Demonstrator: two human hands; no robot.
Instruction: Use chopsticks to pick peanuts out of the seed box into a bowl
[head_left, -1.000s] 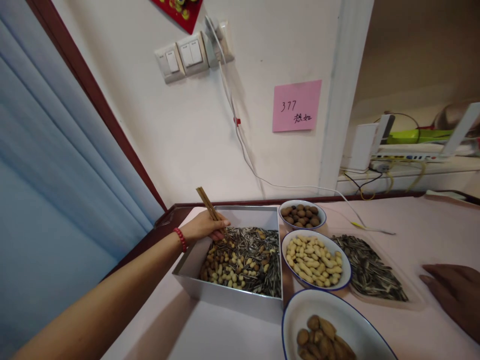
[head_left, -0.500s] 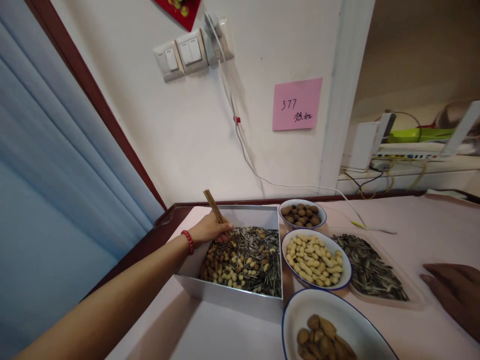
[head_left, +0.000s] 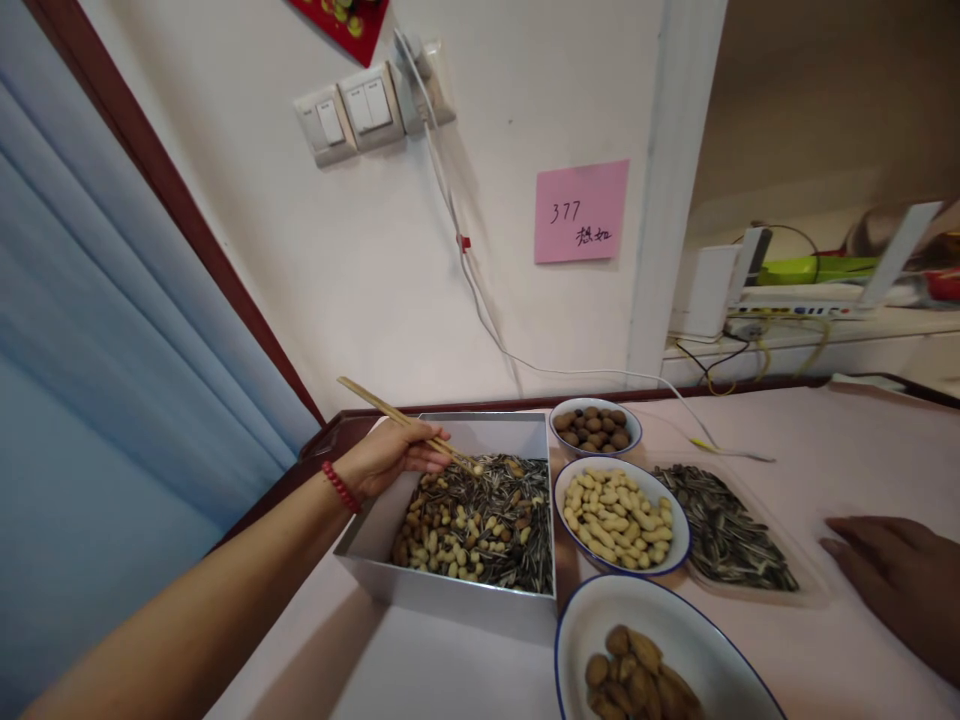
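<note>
Tan chopsticks: centre-left of frame, slanting into the box, tips at a pale nut.
Left hand: fingers pinching the chopsticks, over the box's left side.
Box: lower centre, holding a seed-and-nut mix.
Right hand: right edge, fingers extended, lying on the table near the tray.
Bowls: three, just right of the box.

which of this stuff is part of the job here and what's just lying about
Likely part of the job:
chopsticks, in the left hand
silver box of mixed nuts and seeds
peanut bowl
round-nut bowl
near bowl of brown nuts
seed tray

Just around:
pink note
light switches
white cable
router
blue curtain
</note>
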